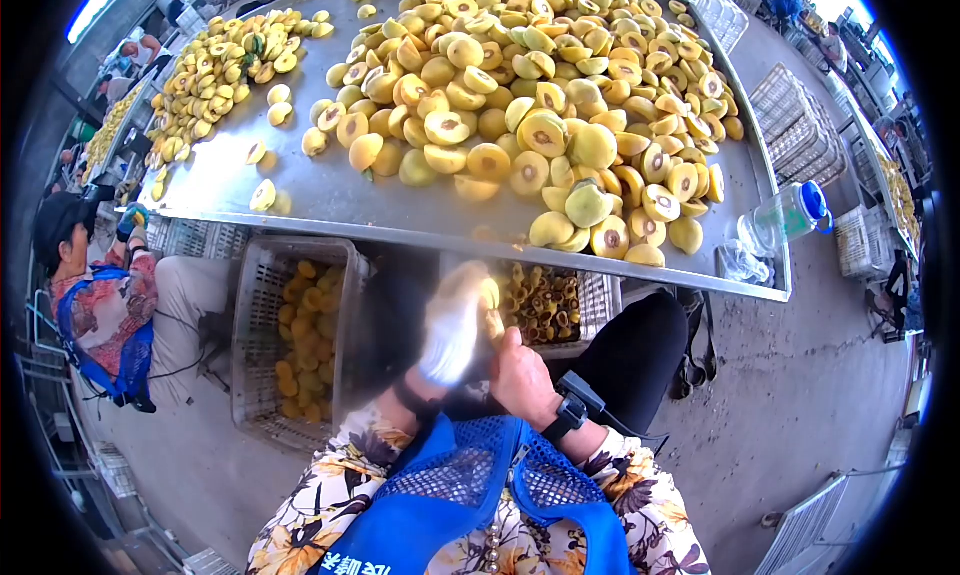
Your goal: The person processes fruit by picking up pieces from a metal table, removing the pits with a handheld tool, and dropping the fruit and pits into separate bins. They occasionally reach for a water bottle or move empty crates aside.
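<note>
My left hand (452,323), in a white glove and smeared by motion, is over the gap between two crates. Its fingers are closed around a yellow peach half (490,295), partly hidden by the glove. My bare right hand (524,380) is closed just beside it, thumb up towards the peach half; whatever it grips is hidden. Behind and below the hands is a crate (598,310) with brown-centred pieces (540,303) in it. A large heap of halved peaches (540,125) covers much of the metal table (350,200) in front of me.
Left of my legs stands a crate (245,345) holding peach halves (308,340). A clear bottle with a blue lid (785,218) and a crumpled plastic bag (742,265) are at the table's right corner. A person (105,295) sits at left. Stacked crates (797,125) stand beyond.
</note>
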Action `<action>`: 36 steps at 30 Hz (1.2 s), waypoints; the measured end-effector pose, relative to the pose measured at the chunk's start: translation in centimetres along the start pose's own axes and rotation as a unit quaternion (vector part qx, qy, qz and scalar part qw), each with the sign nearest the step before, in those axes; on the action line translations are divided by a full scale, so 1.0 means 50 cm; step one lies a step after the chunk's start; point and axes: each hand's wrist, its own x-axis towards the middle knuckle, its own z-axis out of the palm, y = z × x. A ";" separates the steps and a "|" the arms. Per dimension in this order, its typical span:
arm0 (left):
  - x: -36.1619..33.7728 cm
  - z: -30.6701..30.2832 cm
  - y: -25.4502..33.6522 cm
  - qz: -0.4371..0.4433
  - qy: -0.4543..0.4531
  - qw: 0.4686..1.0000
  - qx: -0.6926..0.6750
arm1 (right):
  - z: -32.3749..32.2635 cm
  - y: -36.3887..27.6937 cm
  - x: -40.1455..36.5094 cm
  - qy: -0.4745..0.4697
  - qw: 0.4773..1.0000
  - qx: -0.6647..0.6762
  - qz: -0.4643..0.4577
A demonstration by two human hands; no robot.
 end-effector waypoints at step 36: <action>0.024 -0.024 0.043 -0.221 -0.048 0.967 -0.117 | 0.049 0.017 0.018 -0.129 0.933 0.316 0.113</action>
